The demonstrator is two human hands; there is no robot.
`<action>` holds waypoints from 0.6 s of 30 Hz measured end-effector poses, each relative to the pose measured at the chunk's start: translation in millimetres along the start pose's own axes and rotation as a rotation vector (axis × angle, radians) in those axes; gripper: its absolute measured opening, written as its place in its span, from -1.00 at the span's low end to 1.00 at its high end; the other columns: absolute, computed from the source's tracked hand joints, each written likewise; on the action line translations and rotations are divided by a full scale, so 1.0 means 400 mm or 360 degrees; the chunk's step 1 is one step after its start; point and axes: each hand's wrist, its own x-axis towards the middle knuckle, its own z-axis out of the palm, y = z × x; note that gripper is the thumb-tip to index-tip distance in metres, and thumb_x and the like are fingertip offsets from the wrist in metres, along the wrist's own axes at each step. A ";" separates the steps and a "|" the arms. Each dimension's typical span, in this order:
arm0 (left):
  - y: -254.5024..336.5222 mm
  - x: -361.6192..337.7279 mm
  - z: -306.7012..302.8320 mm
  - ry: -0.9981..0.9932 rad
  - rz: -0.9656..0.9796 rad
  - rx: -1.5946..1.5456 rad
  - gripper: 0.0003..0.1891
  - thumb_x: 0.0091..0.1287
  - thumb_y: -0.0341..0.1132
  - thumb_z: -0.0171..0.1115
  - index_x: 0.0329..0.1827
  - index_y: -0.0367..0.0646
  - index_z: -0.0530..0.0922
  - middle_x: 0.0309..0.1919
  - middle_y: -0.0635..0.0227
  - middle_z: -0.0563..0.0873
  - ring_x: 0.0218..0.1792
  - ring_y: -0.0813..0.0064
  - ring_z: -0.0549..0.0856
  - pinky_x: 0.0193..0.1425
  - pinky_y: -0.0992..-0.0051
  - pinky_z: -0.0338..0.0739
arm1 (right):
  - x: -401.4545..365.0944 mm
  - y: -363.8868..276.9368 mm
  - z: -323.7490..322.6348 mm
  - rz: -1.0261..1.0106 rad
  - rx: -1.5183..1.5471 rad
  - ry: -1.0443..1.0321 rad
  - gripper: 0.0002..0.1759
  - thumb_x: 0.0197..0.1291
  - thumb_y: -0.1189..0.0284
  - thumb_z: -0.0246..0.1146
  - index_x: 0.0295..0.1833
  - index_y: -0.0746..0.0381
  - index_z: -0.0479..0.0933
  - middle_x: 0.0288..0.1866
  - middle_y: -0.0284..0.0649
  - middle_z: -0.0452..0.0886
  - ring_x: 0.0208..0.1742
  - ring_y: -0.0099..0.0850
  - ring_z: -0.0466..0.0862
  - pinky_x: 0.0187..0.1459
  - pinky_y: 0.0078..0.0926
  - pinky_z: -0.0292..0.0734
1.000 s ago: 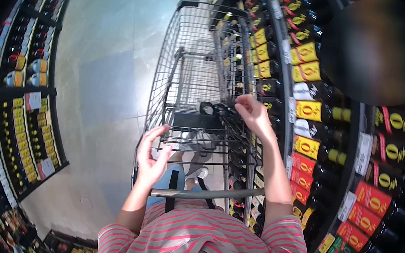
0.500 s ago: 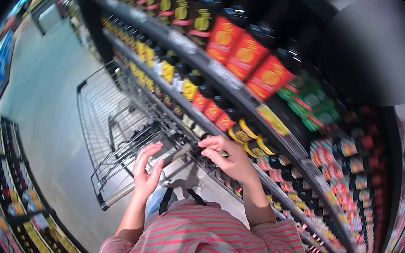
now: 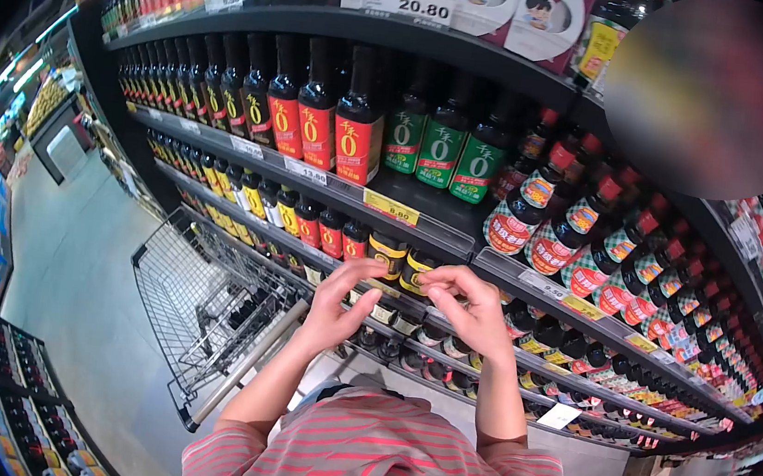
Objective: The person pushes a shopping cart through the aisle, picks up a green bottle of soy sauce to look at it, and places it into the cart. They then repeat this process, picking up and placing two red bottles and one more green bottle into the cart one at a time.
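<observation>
My left hand (image 3: 338, 306) is raised in front of the shelves, fingers bent and thumb apart, with nothing in it. To its right my right hand (image 3: 470, 311) hovers at about the same height, fingers loosely curled and thumb apart, also holding nothing. The two hands face each other without touching. Beyond them, on a lower shelf, are dark jars with yellow labels (image 3: 387, 254). The shelf above carries dark bottles with red labels (image 3: 355, 147), bottles with green labels (image 3: 440, 154), and red-capped bottles with checked neck labels (image 3: 521, 217).
A wire shopping cart (image 3: 198, 298) stands at the left beside the shelves. Yellow and white price tags (image 3: 391, 207) line the shelf edges. Another low shelf of bottles (image 3: 30, 396) is at the lower left. The aisle floor (image 3: 87, 207) runs away at the left.
My view has swung up toward the shelves, so the upper shelf and its price signs now show. Both hands have shifted right in view and remain raised and without anything in them.
</observation>
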 end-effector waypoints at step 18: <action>-0.135 0.073 -0.137 -0.0080 -0.0084 -0.0084 -0.70 0.36 -0.45 0.26 0.14 -0.28 0.64 0.14 0.14 0.70 0.22 0.28 0.63 0.34 0.36 0.45 | 0.031 0.028 0.047 0.0228 -0.0017 0.0371 -0.83 0.40 0.54 0.26 0.03 0.37 0.62 -0.07 -0.26 0.73 -0.11 -0.61 0.70 -0.11 -0.63 0.59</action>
